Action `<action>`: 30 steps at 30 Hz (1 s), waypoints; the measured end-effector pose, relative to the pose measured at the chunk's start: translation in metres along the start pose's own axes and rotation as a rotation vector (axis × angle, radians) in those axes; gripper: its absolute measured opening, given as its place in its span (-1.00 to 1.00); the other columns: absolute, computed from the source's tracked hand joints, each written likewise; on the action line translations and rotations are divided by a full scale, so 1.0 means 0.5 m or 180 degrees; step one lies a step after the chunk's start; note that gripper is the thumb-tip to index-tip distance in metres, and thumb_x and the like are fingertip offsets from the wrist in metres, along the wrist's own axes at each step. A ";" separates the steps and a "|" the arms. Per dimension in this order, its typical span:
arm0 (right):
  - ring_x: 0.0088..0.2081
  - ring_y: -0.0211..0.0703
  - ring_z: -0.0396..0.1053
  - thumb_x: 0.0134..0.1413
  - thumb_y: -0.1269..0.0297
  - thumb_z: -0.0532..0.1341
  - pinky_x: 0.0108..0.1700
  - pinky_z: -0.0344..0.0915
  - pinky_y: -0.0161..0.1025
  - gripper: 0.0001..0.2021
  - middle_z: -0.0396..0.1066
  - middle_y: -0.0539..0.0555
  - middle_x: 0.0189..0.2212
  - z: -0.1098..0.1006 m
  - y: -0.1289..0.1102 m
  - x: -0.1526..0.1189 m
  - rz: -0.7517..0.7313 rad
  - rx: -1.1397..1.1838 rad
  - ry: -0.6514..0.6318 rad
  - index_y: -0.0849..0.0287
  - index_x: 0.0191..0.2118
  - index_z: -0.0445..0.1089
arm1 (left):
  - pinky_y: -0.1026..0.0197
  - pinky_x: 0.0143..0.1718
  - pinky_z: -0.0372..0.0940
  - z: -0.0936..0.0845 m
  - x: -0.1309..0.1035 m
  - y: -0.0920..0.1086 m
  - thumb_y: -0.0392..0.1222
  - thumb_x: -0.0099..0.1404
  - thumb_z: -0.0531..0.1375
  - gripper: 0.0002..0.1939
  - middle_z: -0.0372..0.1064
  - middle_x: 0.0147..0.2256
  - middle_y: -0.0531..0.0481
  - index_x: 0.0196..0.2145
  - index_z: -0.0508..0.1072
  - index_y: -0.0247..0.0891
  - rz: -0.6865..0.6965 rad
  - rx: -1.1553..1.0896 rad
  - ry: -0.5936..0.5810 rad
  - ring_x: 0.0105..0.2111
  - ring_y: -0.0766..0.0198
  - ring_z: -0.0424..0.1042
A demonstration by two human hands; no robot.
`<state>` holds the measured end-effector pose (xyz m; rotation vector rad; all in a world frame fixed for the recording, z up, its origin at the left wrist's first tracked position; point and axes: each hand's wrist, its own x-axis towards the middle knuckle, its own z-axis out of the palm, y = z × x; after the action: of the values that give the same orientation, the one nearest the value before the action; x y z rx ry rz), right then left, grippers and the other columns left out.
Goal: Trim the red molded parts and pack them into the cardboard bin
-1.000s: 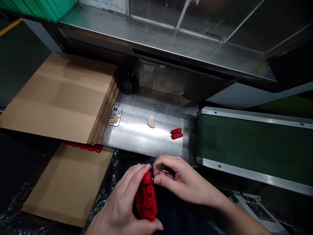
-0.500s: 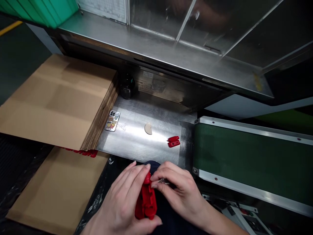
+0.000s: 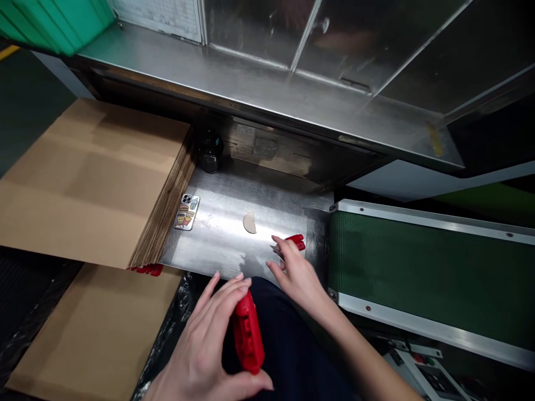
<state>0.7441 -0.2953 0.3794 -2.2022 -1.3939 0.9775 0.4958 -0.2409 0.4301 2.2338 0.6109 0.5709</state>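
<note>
The left hand [image 3: 209,345] was low in the frame, near the person's lap, with its fingers curled loosely around a red plastic part [image 3: 248,340]. Thumb underneath, fingertips along the upper end; the part stood roughly upright and tilted a little, held clear of the metal table [image 3: 221,234] in front.

Out ahead, the right hand [image 3: 295,273] was stretched onto the table's near right corner. Its fingers were spread and partly open, fingertips touching or just short of a small red piece [image 3: 297,241] lying flat there; whether they had a grip on it could not be told. A thin dark sliver showed by the fingertips, too small to name.

As a judgement of progress: one red part was in hand and the small one on the table was only being reached for, so the two were not yet brought together. That step looked unfinished.

Around them, a pale half-round chip [image 3: 249,223] lay mid-table, well apart from both hands. A phone [image 3: 186,211] in a patterned case rested just beside a stack of flat cardboard [image 3: 92,178] on the left, with another cardboard sheet [image 3: 96,334] lower down. More red pieces [image 3: 146,269] peeked from under the stack's near edge. A dark bottle [image 3: 209,156] stood at the back corner. To the right ran a green conveyor belt [image 3: 418,267], nothing on the stretch in view.
</note>
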 end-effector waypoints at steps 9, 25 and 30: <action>-0.06 0.01 0.48 0.43 0.43 0.01 -0.11 0.25 -0.19 -0.71 0.43 0.32 0.02 0.234 0.166 0.112 0.0666 -0.1234 -0.0947 0.37 0.08 0.39 | -0.16 0.23 0.32 0.076 -0.060 -0.085 0.26 -0.07 0.56 0.12 0.17 0.35 -0.37 0.32 0.18 -0.06 -0.1742 -0.3660 0.0942 0.31 -0.30 0.24; 0.12 0.10 0.35 0.40 0.07 0.17 0.00 0.22 -0.19 -0.47 0.29 0.40 0.15 0.204 0.110 0.354 0.1027 -0.0969 -0.0303 0.40 0.25 0.19 | -0.47 0.28 0.13 0.091 -0.038 -0.126 0.37 0.22 0.34 -0.22 -0.03 0.46 -0.13 0.31 0.38 0.09 -0.1725 -0.4884 0.1609 0.39 -0.47 -0.02; 0.14 0.17 0.37 0.31 0.23 0.23 0.02 0.25 -0.18 -0.53 0.32 0.48 0.14 0.190 0.060 0.355 0.1099 -0.0511 -0.0516 0.48 0.18 0.29 | -0.36 0.28 0.21 0.087 -0.035 -0.121 0.15 0.27 0.40 -0.26 -0.10 0.47 -0.12 0.35 0.31 0.14 -0.1776 -0.4736 0.1905 0.40 -0.40 -0.02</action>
<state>0.7445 -0.1568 0.2302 -2.5942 -1.2173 1.2214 0.4913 -0.2373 0.3537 0.4592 0.6913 0.9467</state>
